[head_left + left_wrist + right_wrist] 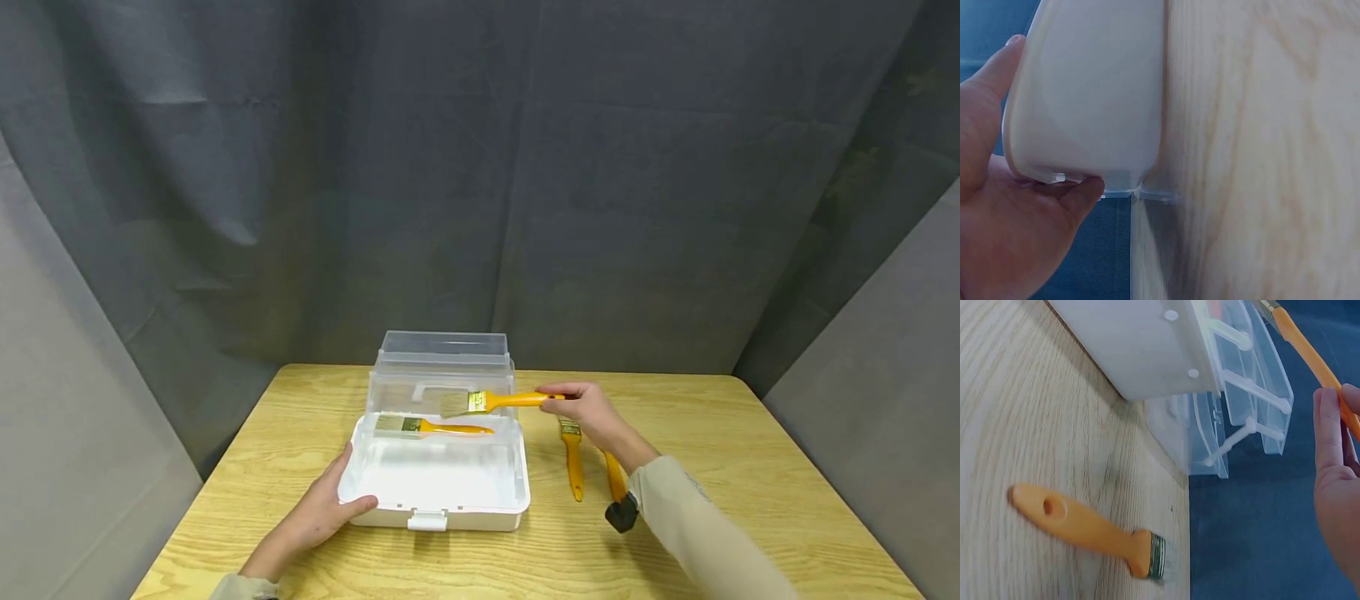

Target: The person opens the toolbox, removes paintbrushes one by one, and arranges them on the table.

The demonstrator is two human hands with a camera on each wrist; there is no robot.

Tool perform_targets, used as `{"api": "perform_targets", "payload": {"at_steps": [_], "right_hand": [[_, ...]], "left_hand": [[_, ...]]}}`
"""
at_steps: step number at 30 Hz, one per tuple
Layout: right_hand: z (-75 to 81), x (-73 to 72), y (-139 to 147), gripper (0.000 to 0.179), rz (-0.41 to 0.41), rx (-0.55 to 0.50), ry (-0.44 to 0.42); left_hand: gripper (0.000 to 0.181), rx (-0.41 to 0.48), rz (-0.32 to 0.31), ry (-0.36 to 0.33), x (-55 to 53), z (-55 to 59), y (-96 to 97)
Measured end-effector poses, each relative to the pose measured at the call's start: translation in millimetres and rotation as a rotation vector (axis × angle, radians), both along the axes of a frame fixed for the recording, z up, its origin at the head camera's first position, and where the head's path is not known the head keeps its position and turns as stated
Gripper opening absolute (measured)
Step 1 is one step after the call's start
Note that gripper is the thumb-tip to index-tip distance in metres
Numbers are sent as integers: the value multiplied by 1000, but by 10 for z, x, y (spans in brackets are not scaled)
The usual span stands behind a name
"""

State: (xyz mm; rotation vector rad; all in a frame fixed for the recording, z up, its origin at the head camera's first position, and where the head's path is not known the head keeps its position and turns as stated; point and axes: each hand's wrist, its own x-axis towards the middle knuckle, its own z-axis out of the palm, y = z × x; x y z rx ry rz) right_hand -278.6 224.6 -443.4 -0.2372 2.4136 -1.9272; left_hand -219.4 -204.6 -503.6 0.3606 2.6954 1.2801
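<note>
A white toolbox [427, 521] with clear tiered trays [442, 358] raised at its back stands on the table. My left hand [322, 504] holds its front left corner, thumb at the front and fingers along the side. My right hand [592, 412] pinches the end of a paintbrush's orange handle [517, 400]. This paintbrush hangs level above the box's back right part, bristles pointing left. Another paintbrush [453, 429] lies across the back part of the box; I cannot tell whether a tray carries it.
Right of the box, a paintbrush [573, 467] lies on the wooden table [697, 425]. A further orange handle [615, 475] is partly hidden by my right wrist. Dark cloth [600, 208] hangs behind the table, with grey panels at both sides.
</note>
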Motion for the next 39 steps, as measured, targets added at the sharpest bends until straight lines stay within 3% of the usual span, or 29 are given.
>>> {"api": "perform_targets", "payload": {"at_steps": [10,14,23,35,39], "right_hand": [[5,220,492,42,84,-244,-39],[-36,317,740,34,89,-313,-40],[-189,471,1304,30,152,-467,-3],[-443,677,1953,41,184,-622,-55],[-511,738,2125,42,160,-652,-70]], "left_hand": [[107,1,-7,0,20,10,-2],[106,4,-7,6,31,11,-8],[106,-7,-13,14,28,-3,-20],[106,-5,-17,15,28,-18,-19],[106,-14,-13,11,28,-14,-16]]}}
